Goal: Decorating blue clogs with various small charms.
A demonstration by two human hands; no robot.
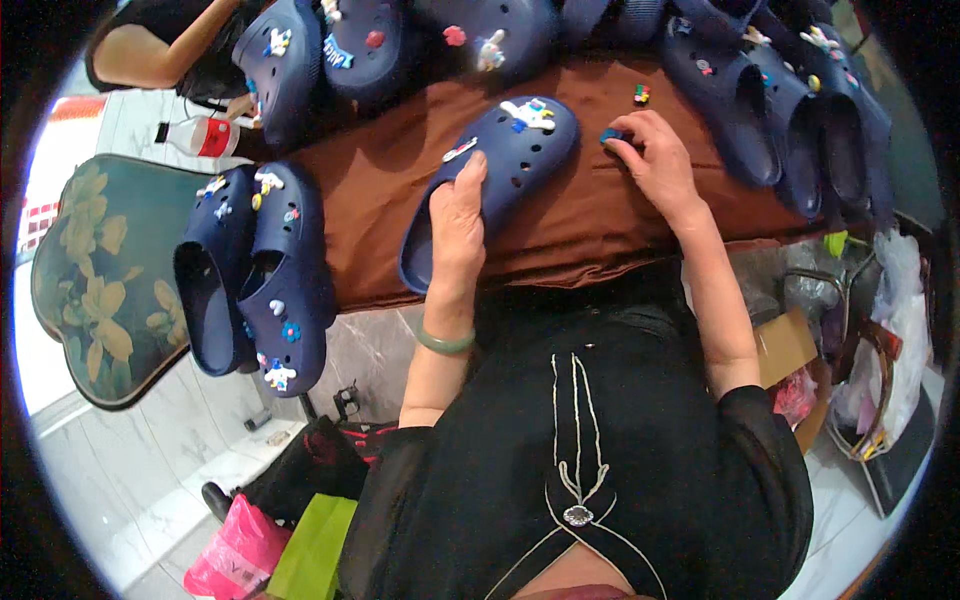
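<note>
A navy clog with its toe turned away to the right is gripped by my left hand, the thumb across its top near the strap side. White cartoon charms sit on its toe, and a smaller charm is beside my thumb. Right of the clog, my right hand pinches a small blue piece, probably a shoe charm, just over the brown cloth. A little multicoloured charm lies on the cloth beyond those fingers.
Decorated navy clogs stand at the table's left end, with more clogs along the far side and others at the right. A red-labelled bottle and a flowered chair back are at left. Another person's arm shows beyond.
</note>
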